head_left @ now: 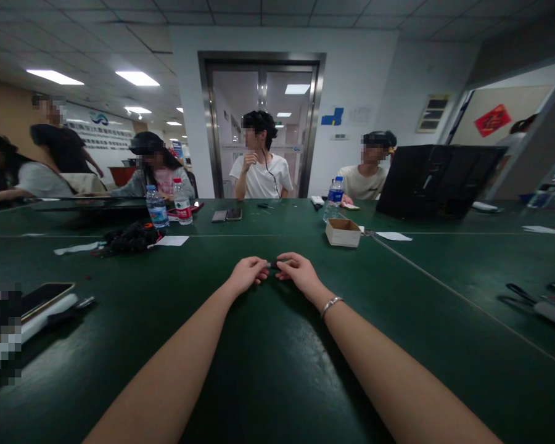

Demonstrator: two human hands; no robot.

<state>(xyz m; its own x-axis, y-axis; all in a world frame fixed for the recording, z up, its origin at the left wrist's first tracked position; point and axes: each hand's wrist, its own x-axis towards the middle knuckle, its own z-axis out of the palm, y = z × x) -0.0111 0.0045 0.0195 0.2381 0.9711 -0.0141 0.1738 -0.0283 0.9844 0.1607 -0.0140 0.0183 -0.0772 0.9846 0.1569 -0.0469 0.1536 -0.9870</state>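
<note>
Just above the green tabletop, my two hands meet at a small black-and-grey stick, too small for me to tell its kind. My left hand pinches its grey end between thumb and fingers. On the black end, the fingertips of my right hand are closed, hiding part of it. A silver bracelet circles my right wrist.
Ahead stand a small open box, a blue-capped bottle and two phones. To the left are a black tangled bundle, paper and two bottles. A large black case stands right. Several people sit opposite.
</note>
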